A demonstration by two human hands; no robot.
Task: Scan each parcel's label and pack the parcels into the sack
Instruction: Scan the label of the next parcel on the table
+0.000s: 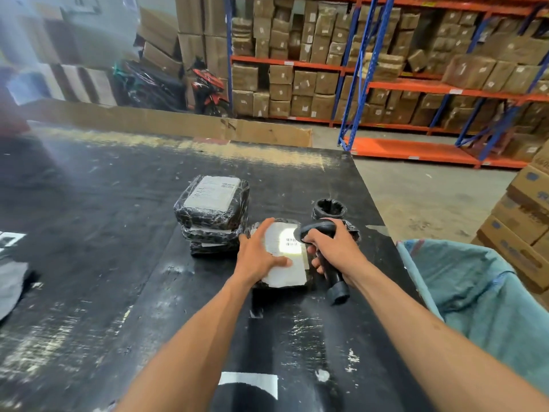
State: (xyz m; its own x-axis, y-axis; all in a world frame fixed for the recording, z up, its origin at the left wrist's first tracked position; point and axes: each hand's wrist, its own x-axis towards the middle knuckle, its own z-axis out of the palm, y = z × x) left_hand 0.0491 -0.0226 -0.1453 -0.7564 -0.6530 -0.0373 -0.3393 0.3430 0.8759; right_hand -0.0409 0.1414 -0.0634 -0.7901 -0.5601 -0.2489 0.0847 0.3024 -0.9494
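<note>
A black-wrapped parcel with a white label (289, 263) lies flat on the black table (89, 233). My left hand (258, 254) rests on its left side, palm down, holding it steady. My right hand (332, 248) grips a black handheld scanner (325, 257) pointed at the label, where a bright light patch falls on the barcode. A stack of three more black-wrapped parcels (212, 212) stands just left and behind. The teal sack (481, 295) hangs open off the table's right edge.
A black scanner stand (329, 209) sits behind the scanned parcel. A cardboard sheet (166, 120) stands along the table's far edge. Blue-and-orange racks of cartons (386, 69) fill the background. Stacked cartons (523, 224) stand at the right, beyond the sack.
</note>
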